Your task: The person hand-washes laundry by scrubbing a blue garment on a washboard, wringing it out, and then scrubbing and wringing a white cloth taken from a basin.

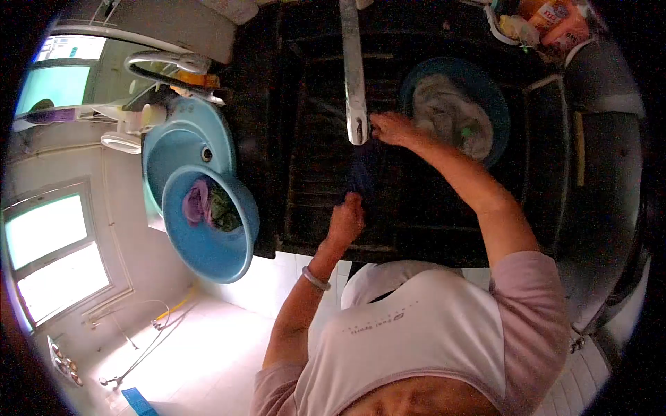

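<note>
head view gives me both hands on one dark cloth, stretched between them over the ribbed black sink. my left hand is clenched on the near end, knuckles up, with a pale bracelet around the wrist behind it. my right hand grasps the far end, its fingers curled in just beside the mouth of the tap; how deep they go into the fabric i can't tell, as it is too dark there. the tap reaches in from beyond both grips, and its end sits above the cloth's far end.

to the right of the right hand, near it, i see a dark blue tub holding pale cloth with a small green spot on it. well to the left of the left hand, a light blue basin sits tilted, with a pink cloth and a green cloth side by side in it. it overlaps the near part of a blue washbasin, whose round drain shows. far beyond the right hand, past the tub, are some orange and red packets.
</note>
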Demonstrator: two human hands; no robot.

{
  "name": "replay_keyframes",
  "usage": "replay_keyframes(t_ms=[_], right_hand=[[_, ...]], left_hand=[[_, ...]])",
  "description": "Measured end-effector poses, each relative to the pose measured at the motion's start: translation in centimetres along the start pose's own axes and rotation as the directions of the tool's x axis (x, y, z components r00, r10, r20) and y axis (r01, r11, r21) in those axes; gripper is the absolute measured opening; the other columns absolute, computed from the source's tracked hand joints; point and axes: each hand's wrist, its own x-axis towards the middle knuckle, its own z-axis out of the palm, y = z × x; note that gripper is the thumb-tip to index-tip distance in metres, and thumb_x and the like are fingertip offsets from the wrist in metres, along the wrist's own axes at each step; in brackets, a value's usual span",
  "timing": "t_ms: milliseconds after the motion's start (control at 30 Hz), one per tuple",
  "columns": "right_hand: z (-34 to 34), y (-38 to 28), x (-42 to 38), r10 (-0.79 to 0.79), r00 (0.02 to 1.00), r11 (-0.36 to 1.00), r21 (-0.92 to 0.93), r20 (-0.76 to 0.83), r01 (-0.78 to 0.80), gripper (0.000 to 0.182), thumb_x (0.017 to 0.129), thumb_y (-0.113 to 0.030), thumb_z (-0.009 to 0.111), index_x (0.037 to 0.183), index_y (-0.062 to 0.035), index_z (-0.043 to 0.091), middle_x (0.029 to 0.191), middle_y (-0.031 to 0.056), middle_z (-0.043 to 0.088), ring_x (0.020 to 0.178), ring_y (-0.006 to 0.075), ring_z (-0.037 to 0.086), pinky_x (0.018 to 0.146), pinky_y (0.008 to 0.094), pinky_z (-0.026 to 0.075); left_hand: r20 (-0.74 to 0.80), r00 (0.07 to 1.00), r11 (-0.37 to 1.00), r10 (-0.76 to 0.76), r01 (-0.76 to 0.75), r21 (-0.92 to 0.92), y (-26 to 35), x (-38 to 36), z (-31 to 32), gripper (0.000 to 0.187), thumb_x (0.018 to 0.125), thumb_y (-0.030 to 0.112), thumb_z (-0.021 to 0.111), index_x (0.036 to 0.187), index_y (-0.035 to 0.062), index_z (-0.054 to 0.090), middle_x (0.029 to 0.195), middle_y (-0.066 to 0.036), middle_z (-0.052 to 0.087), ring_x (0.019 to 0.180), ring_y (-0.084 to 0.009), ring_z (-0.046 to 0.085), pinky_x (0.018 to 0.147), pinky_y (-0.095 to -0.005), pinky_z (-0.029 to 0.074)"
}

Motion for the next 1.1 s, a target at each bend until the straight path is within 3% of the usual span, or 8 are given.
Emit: replay_keyframes(t_ms=[100,200,300,433,533,867,1067,1100], right_hand=[[1.7,-0.7,-0.8,-0.01,1.0,1.0,-0.029,0.025,0.01,0.034,0.071,-0.011,0.056,0.104,-0.0065,0.052,0.101,0.0188,0.055,0.09,0.0357,0.056,0.074,0.0453,0.048],[0.0,-0.6,-0.1,-0.05,0.999,0.999,0.014,-0.009,0.05,0.022,0.07,-0.01,0.058,0.091,-0.0064,0.055,0.084,0.0167,0.058,0.076,0.0343,0.057,0.066,0.0455,0.046],[-5.0,0.5,0.9,-0.035,0.972,0.985,0.154,-0.231,0.072,0.019,0.07,-0.012,0.061,0.086,-0.0051,0.054,0.079,0.0146,0.058,0.073,0.0329,0.057,0.063,0.043,0.045],[-8.5,-0.5,1.5,0.013,0.935,0.945,0.309,-0.354,0.104,0.021,0.071,-0.017,0.065,0.084,-0.0045,0.053,0.077,0.0124,0.059,0.073,0.0302,0.057,0.064,0.0393,0.045],[-7.4,-0.4,2.6,0.117,0.918,0.856,0.507,-0.378,0.099,0.023,0.075,-0.021,0.064,0.084,-0.0039,0.053,0.075,0.0099,0.058,0.072,0.0266,0.057,0.065,0.0377,0.045],[-6.6,0.8,6.6,0.067,0.821,0.81,0.512,-0.566,0.287,0.037,0.075,-0.039,0.065,0.072,-0.0033,0.056,0.065,0.0079,0.057,0.059,0.0188,0.055,0.057,0.0331,0.042],[-4.4,0.8,5.7,0.149,0.955,0.949,-0.234,-0.258,-0.212,0.052,0.074,-0.05,0.062,0.09,-0.0007,0.059,0.096,0.0197,0.058,0.091,0.0326,0.055,0.076,0.0427,0.045],[-4.2,-0.2,5.4,0.33,0.932,0.942,-0.011,-0.149,-0.335,0.06,0.076,-0.052,0.057,0.101,0.0023,0.056,0.111,0.0246,0.05,0.104,0.0391,0.046,0.086,0.0518,0.039]], left_hand=[[-0.292,0.951,0.96,-0.101,0.17,0.224,0.5,1.2,0.6,0.017,0.084,0.021,0.05,0.093,0.0074,0.046,0.071,-0.018,0.058,0.066,-0.0397,0.059,0.053,-0.0485,0.046],[-0.07,0.978,0.901,-0.195,0.207,0.381,1.1,1.7,-0.6,0.016,0.081,0.017,0.055,0.09,0.0066,0.046,0.081,-0.017,0.057,0.068,-0.0395,0.059,0.055,-0.0476,0.047],[-0.074,0.951,0.895,-0.302,0.309,0.323,2.7,1.7,-3.3,0.016,0.078,0.014,0.059,0.086,0.0058,0.047,0.082,-0.018,0.055,0.074,-0.0379,0.058,0.059,-0.0456,0.047],[-0.423,0.878,0.957,0.225,-0.118,0.264,3.1,2.7,-4.8,0.01,0.079,0.007,0.057,0.079,0.0038,0.048,0.075,-0.018,0.051,0.068,-0.0342,0.052,0.062,-0.0423,0.042],[-0.467,0.88,0.978,0.088,-0.165,-0.127,4.0,3.8,-5.7,0.008,0.085,0.007,0.052,0.083,0.0026,0.046,0.076,-0.018,0.049,0.066,-0.034,0.049,0.062,-0.0399,0.041],[-0.606,0.763,0.964,-0.227,0.088,-0.251,4.7,4.9,-7.5,0.016,0.092,0.015,0.04,0.09,-0.0009,0.04,0.077,-0.015,0.046,0.069,-0.0265,0.047,0.066,-0.035,0.039],[-0.385,0.825,0.894,-0.413,0.447,-0.001,-2.4,3.6,-2.3,0.024,0.088,0.022,0.048,0.1,0.0012,0.043,0.09,-0.018,0.048,0.082,-0.0349,0.047,0.074,-0.0402,0.04],[-0.437,0.823,0.859,-0.363,0.477,0.184,-2.5,3.6,-2.1,0.027,0.087,0.023,0.05,0.103,0.0014,0.042,0.093,-0.019,0.048,0.085,-0.037,0.047,0.075,-0.042,0.041]])
